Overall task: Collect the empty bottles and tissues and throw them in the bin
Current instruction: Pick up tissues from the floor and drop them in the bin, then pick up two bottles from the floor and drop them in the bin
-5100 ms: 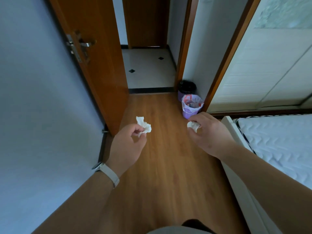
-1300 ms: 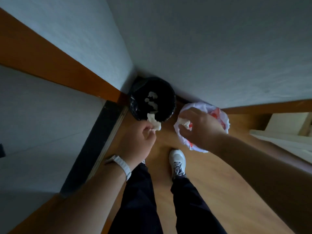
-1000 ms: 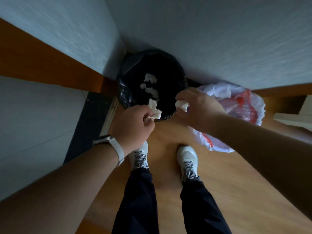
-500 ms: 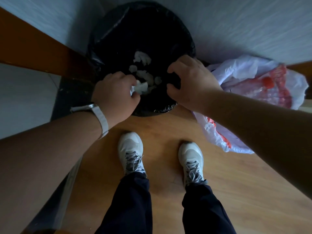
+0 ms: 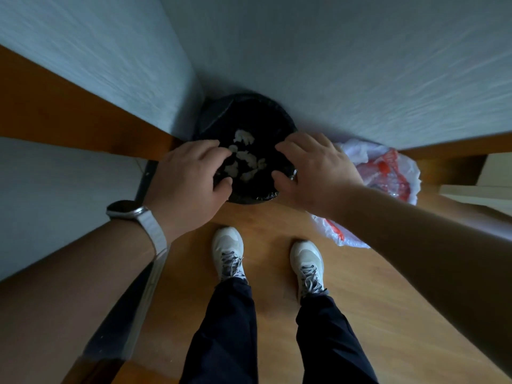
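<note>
A round bin with a black liner (image 5: pixel 257 109) stands in the corner of two grey walls. Several crumpled white tissues (image 5: pixel 245 159) lie at its bottom. My left hand (image 5: pixel 191 178) hovers over the bin's left rim, fingers apart and empty. My right hand (image 5: pixel 313 170) hovers over the right rim, also spread and holding nothing. No bottle is in view.
A second bin with a white and red plastic bag (image 5: pixel 388 173) stands right of the black one. My two white shoes (image 5: pixel 266 259) stand on the wooden floor just in front. A brown door frame (image 5: pixel 69 117) runs along the left.
Both hands carried a tissue to the black bin and let go; the tissues now lie inside. My head has lifted a little since half a second ago.
</note>
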Action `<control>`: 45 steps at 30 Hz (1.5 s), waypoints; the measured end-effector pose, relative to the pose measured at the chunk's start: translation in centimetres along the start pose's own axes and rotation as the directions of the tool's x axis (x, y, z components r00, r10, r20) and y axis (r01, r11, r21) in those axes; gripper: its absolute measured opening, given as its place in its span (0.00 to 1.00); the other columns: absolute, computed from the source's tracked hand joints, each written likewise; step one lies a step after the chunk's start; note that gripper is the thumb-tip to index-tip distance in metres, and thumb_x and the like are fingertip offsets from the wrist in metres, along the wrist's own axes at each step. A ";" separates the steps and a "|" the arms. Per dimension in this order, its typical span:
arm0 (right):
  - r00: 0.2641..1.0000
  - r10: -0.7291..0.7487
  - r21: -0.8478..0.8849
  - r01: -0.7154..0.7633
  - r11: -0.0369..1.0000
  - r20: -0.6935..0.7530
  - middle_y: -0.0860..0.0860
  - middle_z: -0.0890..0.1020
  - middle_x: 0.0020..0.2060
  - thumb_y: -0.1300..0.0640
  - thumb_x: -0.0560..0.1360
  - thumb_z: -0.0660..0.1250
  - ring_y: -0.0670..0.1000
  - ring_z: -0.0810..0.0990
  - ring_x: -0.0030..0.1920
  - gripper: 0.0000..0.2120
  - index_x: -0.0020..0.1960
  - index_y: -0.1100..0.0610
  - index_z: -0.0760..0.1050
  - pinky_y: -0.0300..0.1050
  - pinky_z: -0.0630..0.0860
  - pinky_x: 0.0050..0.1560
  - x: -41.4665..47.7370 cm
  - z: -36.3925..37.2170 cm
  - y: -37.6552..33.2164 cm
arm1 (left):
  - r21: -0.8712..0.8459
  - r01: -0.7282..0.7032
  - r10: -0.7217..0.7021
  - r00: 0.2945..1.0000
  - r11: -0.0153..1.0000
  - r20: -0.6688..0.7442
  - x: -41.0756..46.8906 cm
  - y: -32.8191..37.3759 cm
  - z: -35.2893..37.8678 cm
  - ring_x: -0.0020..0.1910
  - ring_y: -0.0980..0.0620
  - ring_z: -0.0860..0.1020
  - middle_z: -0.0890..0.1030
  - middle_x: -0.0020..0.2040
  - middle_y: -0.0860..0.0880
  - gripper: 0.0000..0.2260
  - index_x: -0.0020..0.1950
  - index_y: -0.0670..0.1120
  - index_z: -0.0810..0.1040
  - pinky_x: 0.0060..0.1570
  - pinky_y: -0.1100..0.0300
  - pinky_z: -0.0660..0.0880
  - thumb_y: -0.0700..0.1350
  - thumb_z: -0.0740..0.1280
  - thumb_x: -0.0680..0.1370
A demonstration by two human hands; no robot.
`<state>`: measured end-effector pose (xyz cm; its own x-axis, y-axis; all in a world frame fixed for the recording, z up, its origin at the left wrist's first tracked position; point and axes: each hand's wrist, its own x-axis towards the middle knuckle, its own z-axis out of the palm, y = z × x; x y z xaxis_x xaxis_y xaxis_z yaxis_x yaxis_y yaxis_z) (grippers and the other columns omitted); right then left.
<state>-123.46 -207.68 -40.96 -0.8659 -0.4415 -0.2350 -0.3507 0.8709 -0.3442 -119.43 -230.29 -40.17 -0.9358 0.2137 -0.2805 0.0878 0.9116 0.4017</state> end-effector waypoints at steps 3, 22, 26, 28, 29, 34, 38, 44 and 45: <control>1.000 0.007 0.002 -0.007 1.000 -0.003 0.52 0.78 0.58 0.43 0.71 0.63 0.58 0.74 0.60 0.24 0.62 0.54 0.76 0.55 0.72 0.59 -0.9 -4.3 -2.5 | 0.063 -0.022 0.023 1.000 0.998 -0.013 -1.7 1.5 -4.7 0.66 0.41 0.72 0.75 0.67 0.42 0.21 0.67 0.44 0.76 0.61 0.43 0.70 0.50 0.68 0.76; 0.995 -0.030 -0.135 0.017 0.991 -0.091 0.54 0.77 0.61 0.42 0.76 0.57 0.59 0.73 0.63 0.24 0.64 0.55 0.74 0.58 0.71 0.61 -13.0 -31.0 -15.6 | 0.214 -0.224 0.249 0.964 0.951 -0.096 -11.9 12.7 -28.8 0.66 0.39 0.71 0.74 0.67 0.39 0.21 0.67 0.43 0.74 0.62 0.42 0.69 0.51 0.65 0.78; 0.981 0.028 -0.141 -0.056 0.988 -0.194 0.55 0.77 0.61 0.43 0.75 0.58 0.59 0.74 0.63 0.24 0.64 0.55 0.75 0.57 0.70 0.60 -17.1 -35.2 -16.0 | 0.270 -0.321 0.366 0.921 0.908 -0.135 -12.9 16.7 -32.2 0.63 0.38 0.73 0.76 0.64 0.40 0.20 0.65 0.42 0.76 0.59 0.43 0.70 0.51 0.64 0.77; 0.967 0.057 -0.145 -0.096 0.985 -0.249 0.55 0.77 0.62 0.42 0.75 0.57 0.59 0.73 0.63 0.25 0.64 0.55 0.74 0.56 0.70 0.61 -19.4 -37.1 -15.6 | 0.289 -0.349 0.401 0.905 0.892 -0.145 -13.3 19.1 -33.4 0.64 0.39 0.73 0.76 0.65 0.41 0.20 0.66 0.43 0.77 0.60 0.43 0.70 0.51 0.64 0.77; 0.960 0.072 -0.148 -0.115 0.982 -0.270 0.55 0.77 0.63 0.42 0.75 0.56 0.59 0.73 0.64 0.25 0.65 0.55 0.74 0.56 0.69 0.61 -20.7 -38.1 -15.3 | 0.299 -0.358 0.414 0.898 0.885 -0.150 -13.4 20.5 -33.9 0.64 0.39 0.73 0.76 0.65 0.41 0.20 0.66 0.44 0.77 0.61 0.44 0.70 0.51 0.63 0.77; 0.906 0.141 -0.127 -0.207 0.970 -0.398 0.54 0.76 0.64 0.41 0.76 0.57 0.58 0.71 0.65 0.25 0.67 0.54 0.72 0.57 0.68 0.63 -28.4 -41.6 -12.6 | 0.349 -0.443 0.522 0.834 0.826 -0.177 -14.6 28.8 -34.9 0.64 0.39 0.73 0.77 0.65 0.41 0.20 0.66 0.44 0.77 0.60 0.44 0.70 0.52 0.64 0.76; 0.853 0.200 -0.105 -0.282 0.954 -0.482 0.53 0.76 0.62 0.42 0.76 0.62 0.58 0.72 0.65 0.23 0.66 0.53 0.73 0.56 0.69 0.62 -35.2 -43.4 -9.1 | 0.382 -0.516 0.610 0.770 0.767 -0.186 -15.8 35.9 -34.0 0.63 0.40 0.74 0.78 0.64 0.42 0.19 0.64 0.46 0.78 0.58 0.46 0.70 0.52 0.65 0.76; 0.723 0.303 -0.056 -0.427 0.902 -0.621 0.52 0.76 0.61 0.42 0.75 0.63 0.56 0.72 0.63 0.23 0.65 0.53 0.73 0.53 0.68 0.61 -47.1 -45.8 -2.6 | 0.432 -0.666 0.776 0.613 0.608 -0.148 -17.3 49.0 -30.9 0.63 0.40 0.74 0.78 0.63 0.42 0.19 0.64 0.45 0.77 0.58 0.43 0.72 0.52 0.66 0.76; 0.704 0.325 -0.046 -0.452 0.891 -0.632 0.51 0.76 0.61 0.42 0.75 0.62 0.56 0.71 0.64 0.23 0.65 0.53 0.73 0.53 0.68 0.62 -49.0 -46.2 -1.7 | 0.431 -0.685 0.794 0.590 0.588 -0.144 -17.5 51.1 -30.4 0.63 0.40 0.74 0.78 0.63 0.42 0.19 0.64 0.46 0.78 0.59 0.43 0.72 0.51 0.66 0.76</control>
<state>-96.95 -177.56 13.12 -0.9488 0.1080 0.2968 0.0623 0.9853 -0.1592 -108.95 -198.08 11.73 -0.5319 0.7995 0.2791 0.8398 0.5403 0.0528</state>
